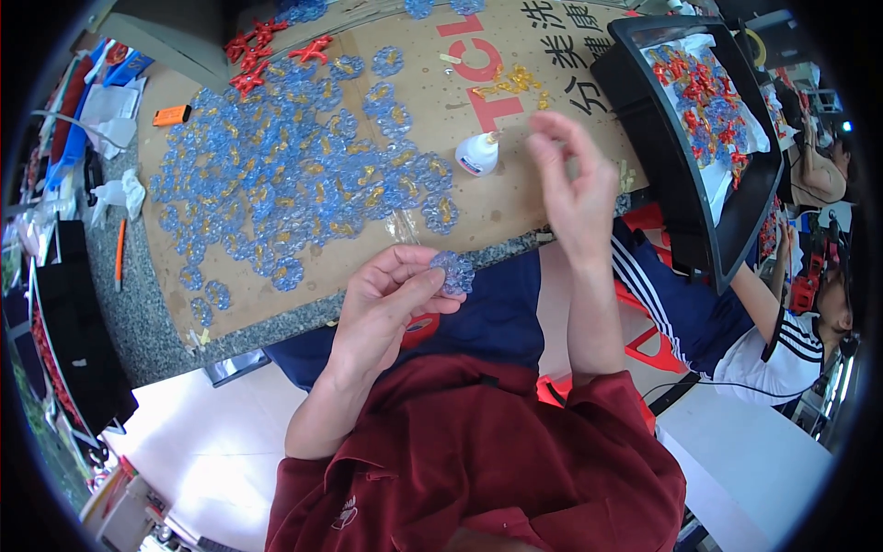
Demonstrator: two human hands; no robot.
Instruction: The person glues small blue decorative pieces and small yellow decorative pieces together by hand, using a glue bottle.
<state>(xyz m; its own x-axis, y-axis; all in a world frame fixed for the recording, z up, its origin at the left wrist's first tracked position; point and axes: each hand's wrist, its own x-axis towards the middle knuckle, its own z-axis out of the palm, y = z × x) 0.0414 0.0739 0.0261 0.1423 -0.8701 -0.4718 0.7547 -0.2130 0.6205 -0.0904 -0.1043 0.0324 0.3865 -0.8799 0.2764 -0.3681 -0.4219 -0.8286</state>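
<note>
A clear blue flower-shaped plastic piece is pinched between the thumb and fingers of my left hand, just off the table's near edge. My right hand hovers over the cardboard with fingers apart and slightly bent, and I see nothing in it. Closest to it is a small white squeeze bottle with a narrow tip, which the hand does not touch. Beyond the bottle lie small yellow pieces in a loose heap. Many blue flower-shaped pieces, with yellow parts in them, cover the cardboard's left side.
Red branched pieces and an orange box-like item lie toward the back left. On the right, a black tray holds red, yellow and blue pieces on white lining. An orange stick rests on the stone tabletop. Another person sits at right.
</note>
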